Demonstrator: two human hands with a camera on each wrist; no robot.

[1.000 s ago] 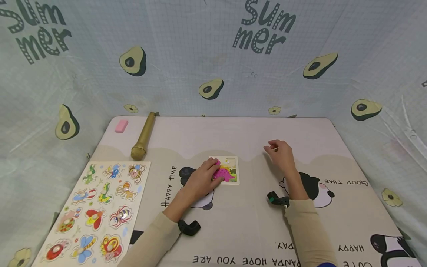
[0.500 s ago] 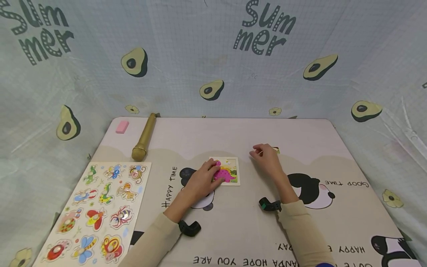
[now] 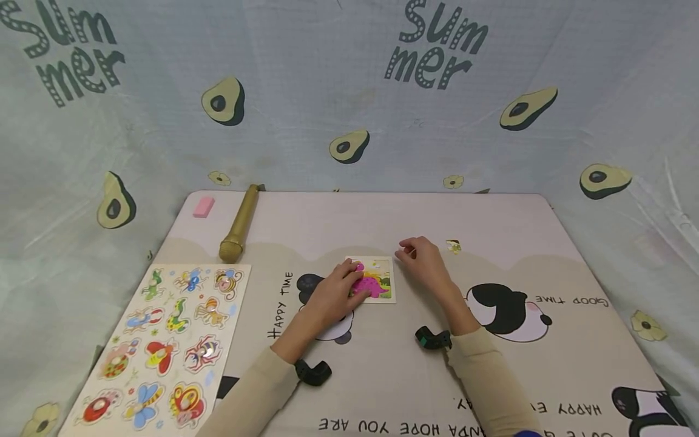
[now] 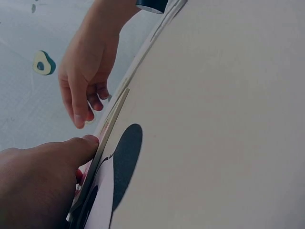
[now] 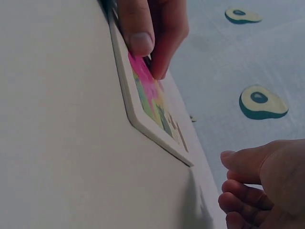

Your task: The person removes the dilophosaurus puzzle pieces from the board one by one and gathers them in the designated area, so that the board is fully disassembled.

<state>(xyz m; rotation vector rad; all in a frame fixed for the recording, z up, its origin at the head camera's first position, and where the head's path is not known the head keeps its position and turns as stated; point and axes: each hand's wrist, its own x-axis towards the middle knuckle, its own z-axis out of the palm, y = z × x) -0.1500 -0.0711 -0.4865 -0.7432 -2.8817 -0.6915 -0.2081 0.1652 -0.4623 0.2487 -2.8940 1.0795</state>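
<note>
A small jigsaw puzzle board (image 3: pixel 384 296) with a pink dinosaur picture and a pale frame lies flat on the middle of the table. My left hand (image 3: pixel 330 296) rests over its left part, fingertips and thumb on the picture, hiding that side. In the right wrist view, the left thumb and a finger touch the pink area (image 5: pixel 143 76). My right hand (image 3: pixel 426 264) hovers just to the right of the board, fingers loosely curled, with nothing visible between them. Behind it and to its right lies a small yellow-brown puzzle piece (image 3: pixel 453 246).
A large sheet of insect pictures (image 3: pixel 180 340) covers the table's left front. A gold microphone (image 3: pixel 240 224) lies at the back left, beside a pink eraser-like block (image 3: pixel 204 207). A patterned cloth wall (image 3: pixel 295 91) stands behind the table.
My right hand has moved left towards the board, uncovering the small puzzle piece on the table. The left hand has stayed on the board.
</note>
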